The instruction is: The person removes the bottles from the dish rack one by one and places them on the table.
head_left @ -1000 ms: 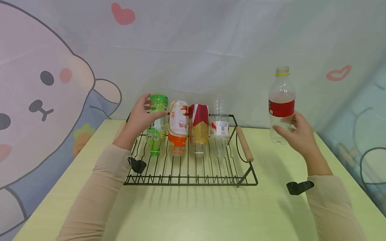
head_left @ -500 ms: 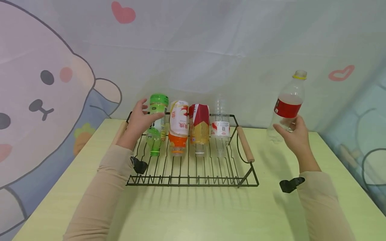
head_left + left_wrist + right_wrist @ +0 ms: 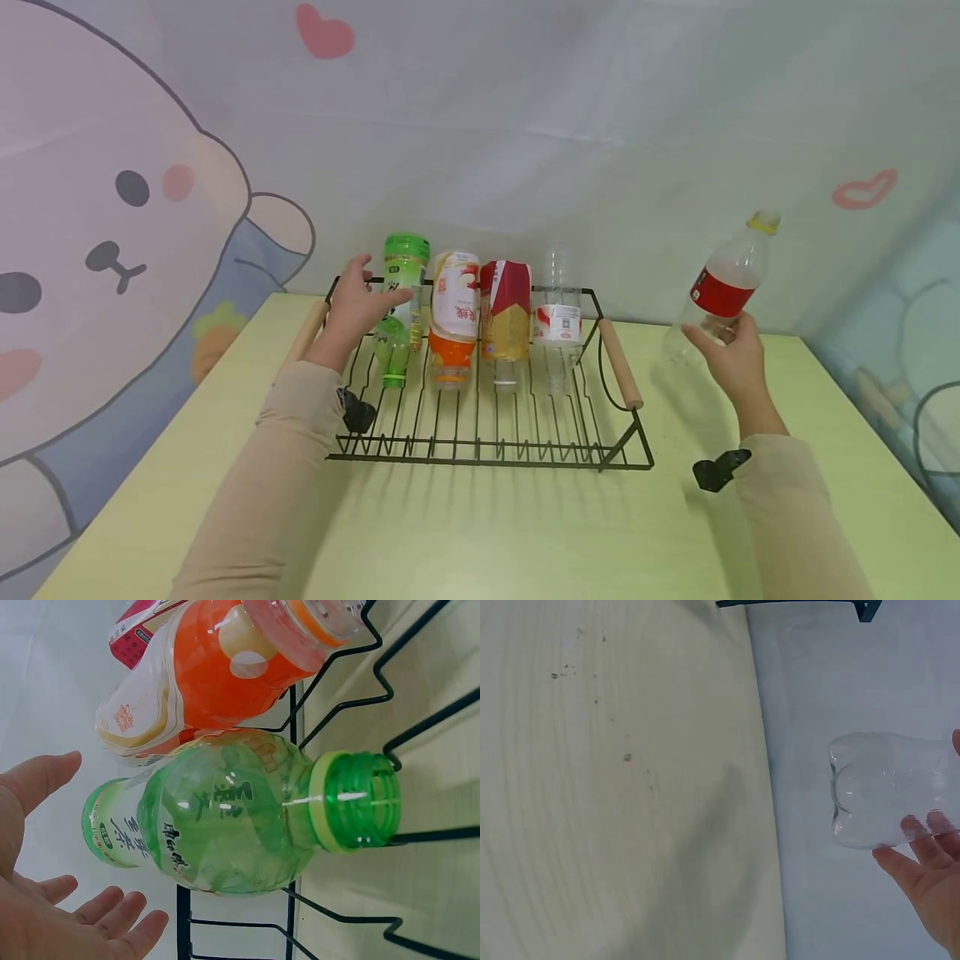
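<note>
My right hand (image 3: 738,358) holds a clear plastic bottle (image 3: 723,292) with a red label round its lower half, thumb on one side and fingers on the other. The bottle leans with its yellow-ringed neck to the right, and its bare base (image 3: 885,787) shows in the right wrist view. At the rack's left end my left hand (image 3: 356,304) is spread beside a green bottle (image 3: 232,814), a gap showing between fingers and bottle in the left wrist view. That bottle lies neck down and toward me in the black wire rack (image 3: 480,461).
Right of the green bottle, an orange-and-white bottle (image 3: 454,308), a red-and-gold bottle (image 3: 506,312) and a clear bottle (image 3: 557,325) lie side by side in the rack. Wooden handles (image 3: 621,364) flank it. A printed cloth (image 3: 600,108) hangs behind the pale table (image 3: 525,533).
The red-labelled bottle has gone from upright to leaning right, its neck lower, as my right hand turned. My left hand has drawn slightly down and left from the green bottle.
</note>
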The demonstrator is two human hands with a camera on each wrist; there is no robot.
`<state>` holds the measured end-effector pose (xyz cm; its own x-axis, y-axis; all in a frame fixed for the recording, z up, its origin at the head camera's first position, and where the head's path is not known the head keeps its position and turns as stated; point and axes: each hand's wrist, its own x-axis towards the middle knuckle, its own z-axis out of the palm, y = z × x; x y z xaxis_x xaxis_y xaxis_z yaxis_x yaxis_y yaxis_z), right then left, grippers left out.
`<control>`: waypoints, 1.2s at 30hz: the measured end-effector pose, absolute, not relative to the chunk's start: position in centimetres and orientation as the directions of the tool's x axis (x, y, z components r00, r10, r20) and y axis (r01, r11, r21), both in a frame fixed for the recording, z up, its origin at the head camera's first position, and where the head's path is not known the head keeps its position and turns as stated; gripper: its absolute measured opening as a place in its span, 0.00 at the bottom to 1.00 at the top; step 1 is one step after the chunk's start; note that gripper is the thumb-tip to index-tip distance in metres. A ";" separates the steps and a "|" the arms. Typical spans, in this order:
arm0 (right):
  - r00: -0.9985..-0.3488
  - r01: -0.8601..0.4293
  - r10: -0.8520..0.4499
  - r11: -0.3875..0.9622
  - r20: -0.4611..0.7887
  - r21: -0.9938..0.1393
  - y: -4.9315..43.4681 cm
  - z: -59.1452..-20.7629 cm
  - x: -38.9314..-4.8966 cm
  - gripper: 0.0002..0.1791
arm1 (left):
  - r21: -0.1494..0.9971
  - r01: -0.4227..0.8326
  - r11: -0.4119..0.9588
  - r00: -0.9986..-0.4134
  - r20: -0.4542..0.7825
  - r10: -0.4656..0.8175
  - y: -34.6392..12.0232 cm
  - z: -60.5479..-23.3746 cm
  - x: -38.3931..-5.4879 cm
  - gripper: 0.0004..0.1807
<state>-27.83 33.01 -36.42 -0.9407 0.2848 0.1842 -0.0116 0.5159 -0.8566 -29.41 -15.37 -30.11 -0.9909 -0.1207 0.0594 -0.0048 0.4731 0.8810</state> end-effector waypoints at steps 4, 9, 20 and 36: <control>-0.938 0.004 0.296 0.526 0.179 -0.851 32.9 -37.4 -28.0 0.44 | 0.875 -0.005 0.485 -0.991 0.061 -0.120 -15.5 -30.3 -29.5 0.50; -0.940 0.016 0.300 0.519 0.164 -0.854 32.7 -38.2 -28.1 0.44 | 0.865 -0.011 0.502 -0.994 0.044 -0.097 -15.6 -30.6 -29.6 0.51; -0.939 0.062 0.322 0.499 0.119 -0.864 33.0 -39.7 -28.2 0.44 | 0.864 -0.052 0.501 -0.998 -0.029 -0.054 -15.6 -31.3 -29.8 0.53; -0.937 0.093 0.338 0.493 0.092 -0.865 33.1 -40.8 -28.1 0.46 | 0.882 -0.055 0.469 -0.998 -0.068 0.012 -15.5 -31.7 -29.8 0.52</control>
<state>-28.12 33.14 -40.83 -0.9367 0.3379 0.0916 0.0933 0.4931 -0.8650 -29.75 -15.47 -31.72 -0.9976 0.0123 -0.0684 -0.0547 0.4687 0.8816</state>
